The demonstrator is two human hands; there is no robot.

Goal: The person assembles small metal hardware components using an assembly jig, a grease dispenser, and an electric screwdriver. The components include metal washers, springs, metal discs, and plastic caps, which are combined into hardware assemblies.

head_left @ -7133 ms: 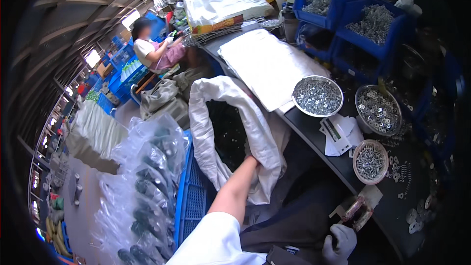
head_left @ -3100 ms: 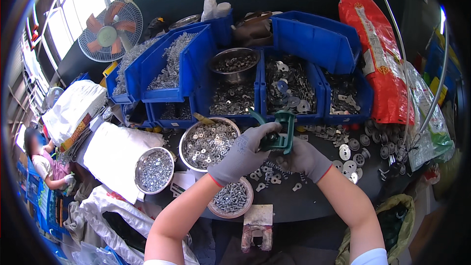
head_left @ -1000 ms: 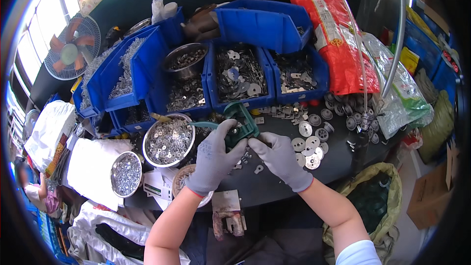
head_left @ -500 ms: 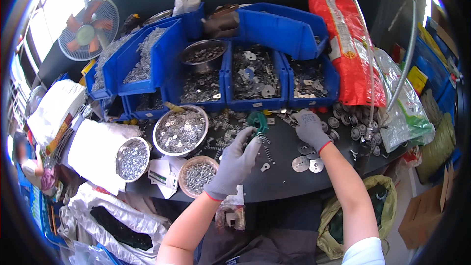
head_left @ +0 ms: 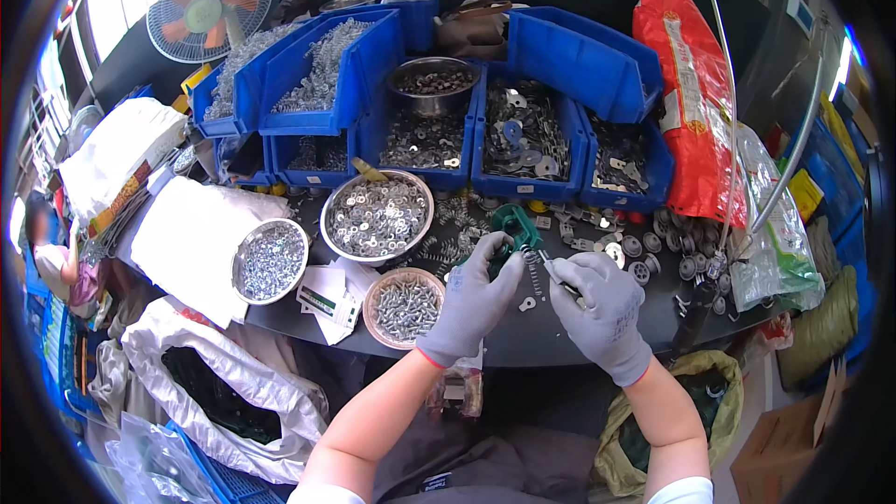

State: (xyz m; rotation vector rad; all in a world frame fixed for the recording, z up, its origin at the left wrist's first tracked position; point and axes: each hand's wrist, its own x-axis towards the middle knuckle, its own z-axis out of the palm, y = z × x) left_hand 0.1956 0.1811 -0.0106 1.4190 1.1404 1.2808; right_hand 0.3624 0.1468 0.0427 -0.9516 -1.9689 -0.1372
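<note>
My left hand (head_left: 474, 303), in a grey glove, is closed on a green plastic part (head_left: 512, 222) with a rounded frame. A small coil spring seems to sit at the part's near side, by my fingertips. Close on its right, my right hand (head_left: 600, 306), gloved too, pinches a narrow metal piece (head_left: 549, 267) that points up toward the green part. Whether the two touch I cannot tell. Between the hands a thin spring lies on the dark table, with a small metal washer (head_left: 527, 303) nearer me. My right hand's fingers partly hide what it holds.
Blue bins (head_left: 527, 189) of metal parts line the back. On the left stand a steel bowl of washers (head_left: 377, 215), a smaller bowl (head_left: 270, 261) and a pink bowl of screws (head_left: 402, 308). Metal wheels (head_left: 644, 268) lie right, beside a red sack (head_left: 686, 84). A person sits far left.
My right hand has come from the loose metal parts toward my left hand, now with a narrow metal piece in its fingers. The left hand keeps the green part. The whole view has shifted.
</note>
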